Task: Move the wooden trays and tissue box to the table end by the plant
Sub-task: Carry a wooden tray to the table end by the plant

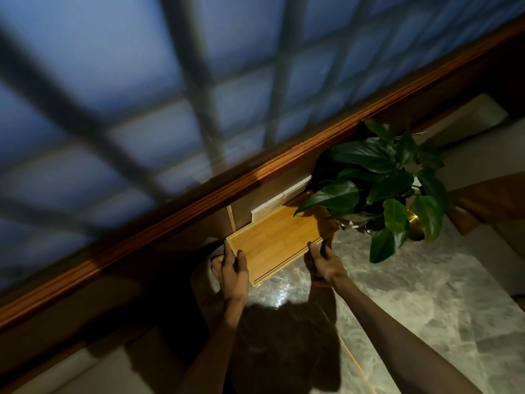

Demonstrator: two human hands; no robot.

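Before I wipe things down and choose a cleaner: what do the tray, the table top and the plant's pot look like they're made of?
The tray, held by the left hand and right hand, looks like bamboo or light wood: honey colour, fine straight grain, matte. The table top looks like polished marble or a marble-look slab: grey veining, bright glare. The pot seems shiny brass-coloured metal, mostly hidden by leaves.

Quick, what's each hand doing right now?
Left hand: closed on the wooden tray's left end.
Right hand: closed on its right end.

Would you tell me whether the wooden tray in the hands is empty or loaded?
Empty: the wooden tray shows bare wood, though plant leaves hide one corner.
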